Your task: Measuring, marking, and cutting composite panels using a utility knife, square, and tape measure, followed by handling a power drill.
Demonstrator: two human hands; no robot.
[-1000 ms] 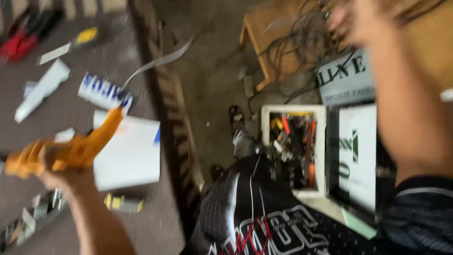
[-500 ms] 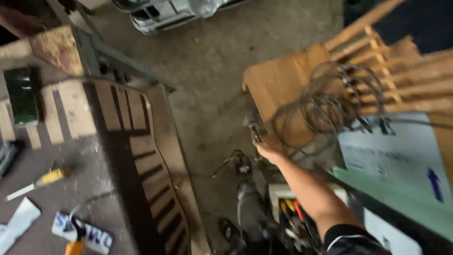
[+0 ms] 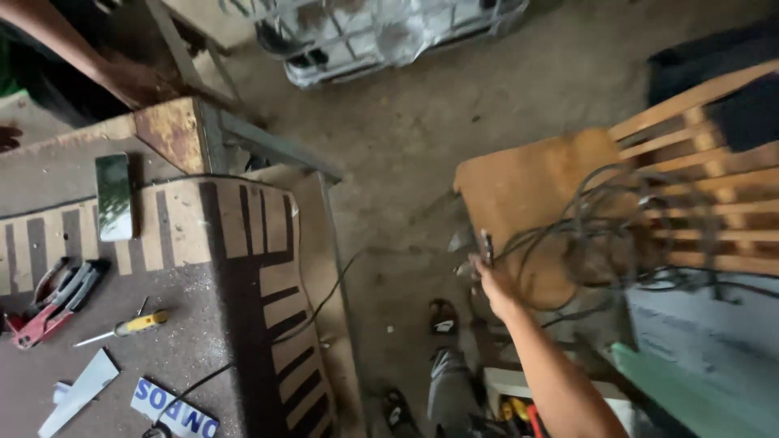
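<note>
One hand only is in view, the right hand (image 3: 492,280), stretched out at the end of a bare forearm toward the tangle of dark cables (image 3: 604,231) that lies heaped on the seat of a wooden chair (image 3: 527,182). The fingers are closed around a thin dark end of that bundle, a lead or plug, held upright just at the chair's near edge; the rest of the loops trail over the slats, so the grip looks placed to take the wire by its free end rather than by the knot. The left hand is out of sight.

On the bench to the left, tools lie flat within easy reach: a yellow-handled screwdriver (image 3: 122,327), red-handled pliers (image 3: 50,302), a dark phone (image 3: 114,197) set apart on the striped mat (image 3: 251,268), and a thin wire running off the bench edge. An open toolbox (image 3: 515,397) sits on the concrete floor beside the person's sandalled feet, under the reaching arm.
</note>
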